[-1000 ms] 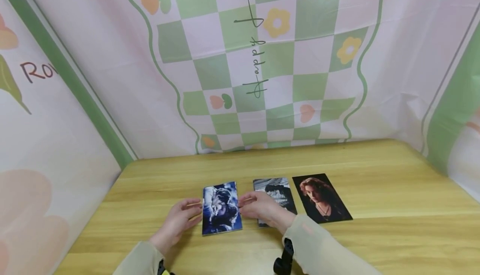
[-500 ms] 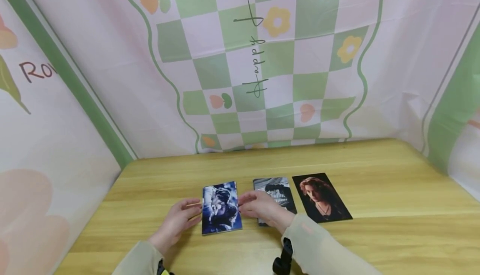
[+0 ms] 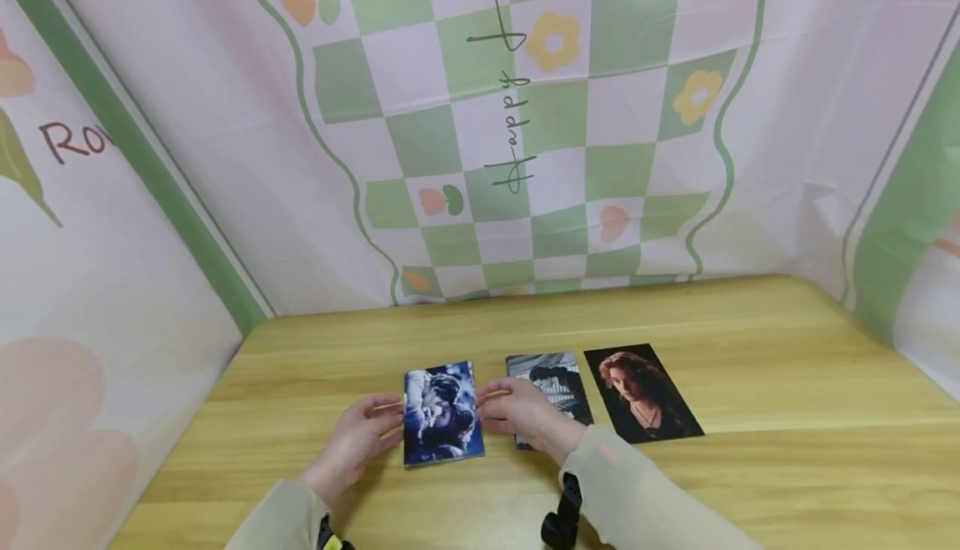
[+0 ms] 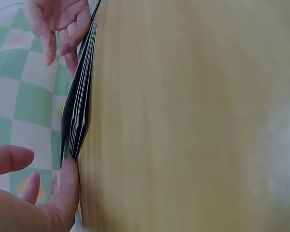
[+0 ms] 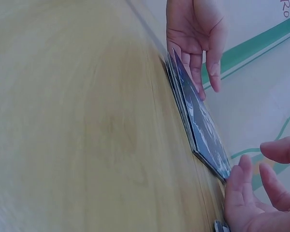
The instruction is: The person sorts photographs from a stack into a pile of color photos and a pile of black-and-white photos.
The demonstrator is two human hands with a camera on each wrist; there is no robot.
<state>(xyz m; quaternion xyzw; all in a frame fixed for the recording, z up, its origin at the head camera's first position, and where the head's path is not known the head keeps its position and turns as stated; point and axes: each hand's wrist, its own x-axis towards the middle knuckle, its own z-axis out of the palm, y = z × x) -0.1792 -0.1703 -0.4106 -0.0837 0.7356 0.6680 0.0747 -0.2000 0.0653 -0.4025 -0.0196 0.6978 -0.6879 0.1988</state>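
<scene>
A small stack of photo cards lies flat on the table, its top picture a blue-toned couple. My left hand has its fingertips at the stack's left edge. Along the opposite edge, the relaxed fingers of my right hand touch the cards. In the left wrist view the stack's layered edges show slight gaps between cards, with the left fingertips at the near end. From the right wrist, the top card shows between both hands. Neither thumb grips the stack.
Under my right hand lies a black-and-white photo card, partly covered. Right of it is a dark portrait card of a long-haired person. The wooden table meets a green-and-white checked cloth at the back.
</scene>
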